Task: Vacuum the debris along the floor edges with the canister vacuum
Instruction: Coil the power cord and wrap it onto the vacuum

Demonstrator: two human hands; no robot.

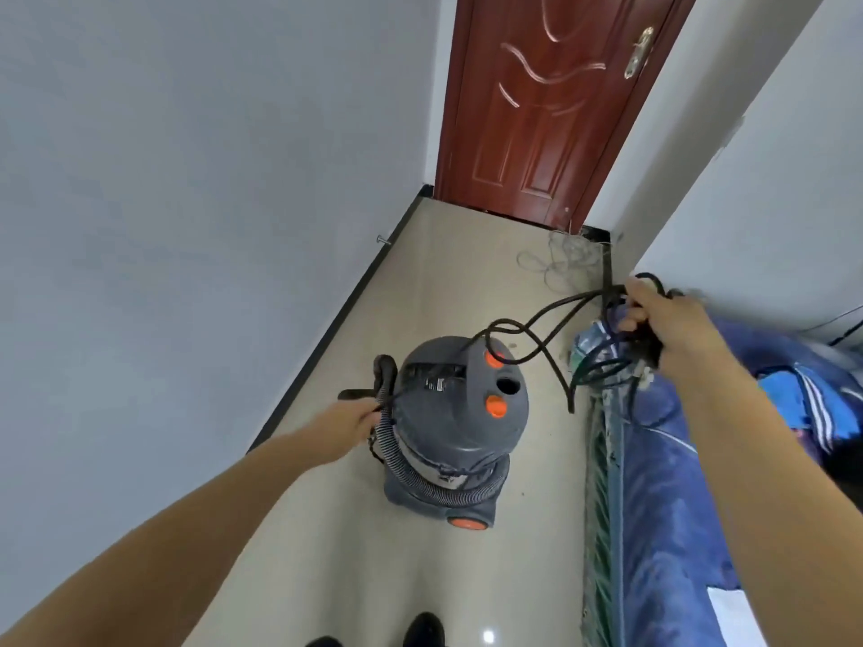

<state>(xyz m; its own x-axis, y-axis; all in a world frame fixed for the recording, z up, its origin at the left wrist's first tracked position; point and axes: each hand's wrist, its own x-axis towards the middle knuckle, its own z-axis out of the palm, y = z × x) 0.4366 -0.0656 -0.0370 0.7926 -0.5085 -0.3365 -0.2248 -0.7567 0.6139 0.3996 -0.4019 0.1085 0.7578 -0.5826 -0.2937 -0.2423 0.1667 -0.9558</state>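
Note:
A grey canister vacuum (460,427) with orange buttons and an orange wheel stands on the beige floor in a narrow corridor. Its ribbed black hose (422,483) wraps around the body and rises at the left side. My left hand (352,420) grips the hose end beside the canister's top. My right hand (663,319) is raised at the right and holds a bundle of black power cord (527,329), whose loops trail down to the canister. Small specks of debris (525,493) lie on the floor near the right edge.
A white wall with black skirting (336,329) runs along the left. A dark red door (541,109) closes the corridor's far end. Thin tangled wires (565,256) lie in the far right corner. Blue wrapped bundles (663,506) line the right side. My shoes (422,630) show at the bottom.

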